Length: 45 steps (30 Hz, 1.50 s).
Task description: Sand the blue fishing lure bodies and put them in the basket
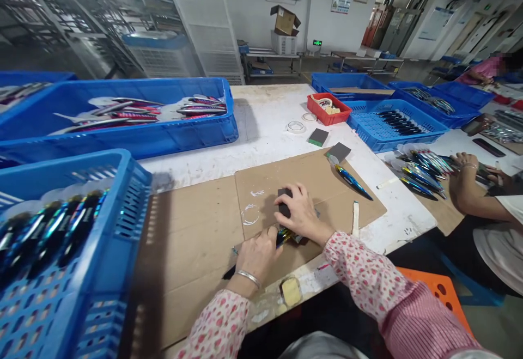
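My left hand is curled low over a shiny lure, pressing it to the cardboard sheet, with its dark end poking out past my wrist. My right hand is half closed, thumb and fingers around a dark sanding block just above the lure; whether the block touches it, I can't tell. I judge this piece to be mid-work, since both my hands are on it, but its surface is mostly covered. To my left, a blue crate has similar lures laid in a row. Another lure lies loose on the cardboard to my right, out of my grip, near two spare sanding blocks. Farther off, a long blue tray and a blue basket hold more. Nothing marks which of these are done and which are left, so I can't give a count.
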Available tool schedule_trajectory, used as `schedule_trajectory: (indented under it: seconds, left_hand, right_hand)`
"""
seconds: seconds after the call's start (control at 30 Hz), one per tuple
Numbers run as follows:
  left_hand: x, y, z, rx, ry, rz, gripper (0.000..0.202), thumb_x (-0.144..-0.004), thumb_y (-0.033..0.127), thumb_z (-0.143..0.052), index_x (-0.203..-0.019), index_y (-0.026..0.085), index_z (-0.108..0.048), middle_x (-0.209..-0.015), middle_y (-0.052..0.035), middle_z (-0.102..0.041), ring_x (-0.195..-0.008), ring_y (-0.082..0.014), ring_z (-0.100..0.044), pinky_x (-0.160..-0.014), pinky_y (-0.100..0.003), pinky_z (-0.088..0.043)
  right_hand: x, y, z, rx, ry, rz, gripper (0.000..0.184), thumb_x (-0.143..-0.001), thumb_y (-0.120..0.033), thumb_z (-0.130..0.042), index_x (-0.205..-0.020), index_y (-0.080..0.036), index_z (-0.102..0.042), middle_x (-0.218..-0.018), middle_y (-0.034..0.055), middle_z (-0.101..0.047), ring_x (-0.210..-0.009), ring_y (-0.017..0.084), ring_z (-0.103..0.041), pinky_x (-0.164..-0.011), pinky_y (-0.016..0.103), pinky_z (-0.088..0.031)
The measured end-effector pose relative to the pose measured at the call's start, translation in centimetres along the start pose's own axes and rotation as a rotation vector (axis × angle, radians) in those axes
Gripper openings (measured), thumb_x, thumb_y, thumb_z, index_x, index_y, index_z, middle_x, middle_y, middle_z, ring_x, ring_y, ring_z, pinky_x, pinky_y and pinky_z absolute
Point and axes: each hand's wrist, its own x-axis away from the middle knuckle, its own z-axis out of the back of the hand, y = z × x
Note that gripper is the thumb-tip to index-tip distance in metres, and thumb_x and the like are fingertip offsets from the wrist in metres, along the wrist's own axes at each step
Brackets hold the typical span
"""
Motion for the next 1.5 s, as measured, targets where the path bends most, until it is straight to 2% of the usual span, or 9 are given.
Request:
schedule_trajectory:
  seconds: [0.17, 0.37, 0.57, 0.77, 0.87, 0.97, 1.2, 1.37, 1.5]
  left_hand:
    - [0.2, 0.0, 0.0, 0.011, 0.021, -0.021, 0.023, -0.086, 0.023, -0.05, -0.107, 0.017, -0.057, -0.095, -0.0105, -0.069, -0.092, -0.0262, -0.067, -0.075, -0.034, -0.05]
    - [-0.1, -0.1, -0.3, -0.013, 0.0, 0.003, 0.021, -0.086, 0.026, -0.051, -0.103, 0.015, -0.058, -0.093, -0.0129, -0.069, -0.091, -0.0268, -0.067, -0.074, -0.033, -0.05]
    - [-0.1, 0.0, -0.4, 0.022, 0.019, -0.019, 0.024, -0.086, 0.025, -0.052, -0.107, 0.016, -0.059, -0.091, -0.0113, -0.069, -0.091, -0.0273, -0.067, -0.073, -0.034, -0.049]
    - [0.0, -0.1, -0.6, -0.002, 0.023, -0.003, 0.024, -0.087, 0.026, -0.05, -0.106, 0.014, -0.058, -0.092, -0.0134, -0.069, -0.091, -0.0276, -0.067, -0.073, -0.034, -0.049]
    - [0.1, 0.0, -0.7, 0.002, 0.03, -0.015, 0.024, -0.088, 0.025, -0.049, -0.108, 0.015, -0.058, -0.092, -0.0124, -0.069, -0.092, -0.0274, -0.067, -0.074, -0.034, -0.049]
    - [0.0, 0.0, -0.8, 0.014, 0.023, -0.017, 0.025, -0.088, 0.024, -0.048, -0.109, 0.015, -0.057, -0.093, -0.0123, -0.068, -0.094, -0.0281, -0.067, -0.076, -0.035, -0.049]
    - [0.4, 0.3, 0.1, 0.008, -0.01, 0.039, 0.026, -0.089, 0.027, -0.045, -0.109, 0.015, -0.057, -0.096, -0.0141, -0.069, -0.096, -0.0285, -0.067, -0.076, -0.037, -0.05]
    - [1.7, 2.4, 0.7, 0.163, -0.035, 0.063, 0.039, -0.093, 0.038, -0.04, -0.126, 0.018, -0.046, -0.107, -0.0122, -0.068, -0.092, -0.0255, -0.069, -0.073, -0.034, -0.049]
    - [1.6, 4.0, 0.5, 0.196, -0.052, 0.094, 0.036, -0.094, 0.032, -0.035, -0.122, 0.013, -0.048, -0.109, -0.0149, -0.067, -0.095, -0.0274, -0.068, -0.076, -0.035, -0.048]
  right_hand:
    - [1.1, 2.2, 1.0, 0.012, 0.042, -0.097, 0.018, -0.083, -0.028, -0.065, -0.101, -0.024, -0.066, -0.122, 0.0094, -0.049, -0.12, 0.029, -0.037, -0.103, 0.046, -0.036]
    - [-0.4, -0.4, -0.5, 0.004, 0.004, -0.004, 0.023, -0.08, -0.034, -0.068, -0.102, -0.026, -0.066, -0.127, 0.0068, -0.046, -0.123, 0.03, -0.033, -0.103, 0.047, -0.035]
    - [0.8, 2.2, 0.8, 0.02, 0.057, -0.11, 0.019, -0.082, -0.029, -0.065, -0.101, -0.024, -0.067, -0.123, 0.0082, -0.048, -0.12, 0.029, -0.036, -0.102, 0.045, -0.035]
    - [-0.6, 0.1, -0.9, -0.024, 0.032, -0.065, 0.022, -0.081, -0.033, -0.067, -0.102, -0.027, -0.067, -0.125, 0.0064, -0.047, -0.122, 0.028, -0.034, -0.102, 0.044, -0.035]
    - [0.1, 2.0, 0.1, -0.029, 0.025, -0.063, 0.022, -0.083, -0.031, -0.065, -0.104, -0.025, -0.066, -0.122, 0.0072, -0.049, -0.12, 0.026, -0.036, -0.103, 0.042, -0.035]
    - [0.9, 3.3, 1.1, 0.027, 0.042, -0.152, 0.02, -0.083, -0.03, -0.064, -0.102, -0.024, -0.067, -0.122, 0.0082, -0.049, -0.12, 0.028, -0.036, -0.101, 0.044, -0.036]
    - [-0.7, -0.6, -1.0, -0.049, 0.056, -0.09, 0.022, -0.08, -0.033, -0.068, -0.101, -0.026, -0.067, -0.123, 0.0056, -0.048, -0.121, 0.026, -0.035, -0.1, 0.041, -0.036]
    - [-0.8, 3.6, 1.2, -0.18, 0.206, -0.402, 0.018, -0.079, -0.027, -0.068, -0.097, -0.023, -0.068, -0.112, 0.0061, -0.054, -0.111, 0.023, -0.044, -0.099, 0.038, -0.038]
    - [-1.0, 3.9, 1.9, -0.122, 0.138, -0.375, 0.019, -0.079, -0.03, -0.067, -0.098, -0.024, -0.067, -0.113, 0.0053, -0.053, -0.111, 0.024, -0.043, -0.096, 0.039, -0.039]
